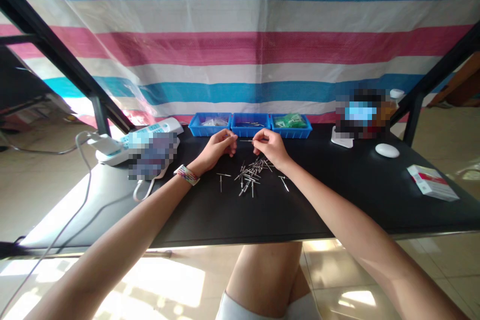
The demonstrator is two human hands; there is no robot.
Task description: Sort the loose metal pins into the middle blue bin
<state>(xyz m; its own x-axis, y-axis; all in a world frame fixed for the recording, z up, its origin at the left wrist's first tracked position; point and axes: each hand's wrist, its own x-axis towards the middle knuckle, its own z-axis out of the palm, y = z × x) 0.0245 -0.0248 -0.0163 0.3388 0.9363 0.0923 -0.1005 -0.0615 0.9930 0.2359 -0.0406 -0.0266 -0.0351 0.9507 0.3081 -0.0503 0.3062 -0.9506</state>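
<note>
Left hand (pixel 220 146): fingers curled inward with the thumb close to them, beside the tip of the held rivet; whether it touches that tip or grips anything cannot be told.
Right hand (pixel 273 147): thumb and fingertips pinched closed on one end of a blind rivet (pixel 246 140).
Held rivet: roughly level between the hands, in front of the middle blue bin (pixel 247 131).
Rivet pile (pixel 252 176): silvery pieces heaped crosswise on the black surface (pixel 202 225), nearer the person than the hands.
Stray rivets: a few left of the pile (pixel 221 182), a few to its right (pixel 284 184).
Blue bins: three in a row; the left bin (pixel 210 132) holds a clear bag (pixel 214 122), the middle one thin metal pieces (pixel 252 124), the right bin (pixel 293 133) a green bag (pixel 291 120).
Left wrist: a patterned band (pixel 186 174).
Surface, far right: a red-and-white box (pixel 431 183) and a white oval object (pixel 387 150).
</note>
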